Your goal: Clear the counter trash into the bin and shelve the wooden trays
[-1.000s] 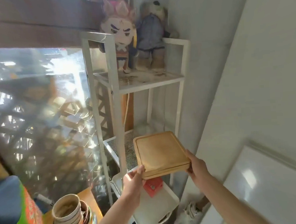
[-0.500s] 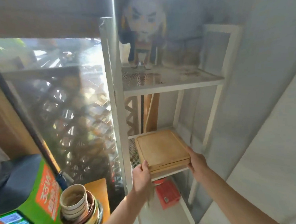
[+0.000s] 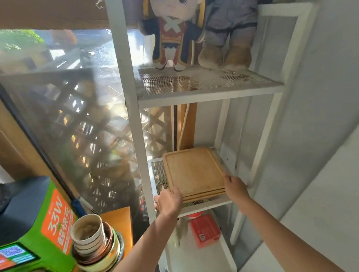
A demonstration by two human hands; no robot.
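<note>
A stack of wooden trays (image 3: 194, 172) lies flat on the middle mesh shelf (image 3: 158, 177) of a white metal rack (image 3: 131, 122). My left hand (image 3: 169, 202) grips the stack's near left corner. My right hand (image 3: 236, 188) holds the near right corner. The stack's front edge shows three layers, a little back from the shelf's front rail.
Two plush dolls (image 3: 175, 29) stand on the rack's top mesh shelf. A red box (image 3: 205, 230) lies on the white bottom shelf. Stacked paper cups in bowls (image 3: 92, 240) and a green machine (image 3: 31, 233) sit on the wooden counter at left. A window is behind, a grey wall to the right.
The trays went from held in the air in front of the rack to lying on the middle shelf, pushed further in. Both hands stayed on the near corners.
</note>
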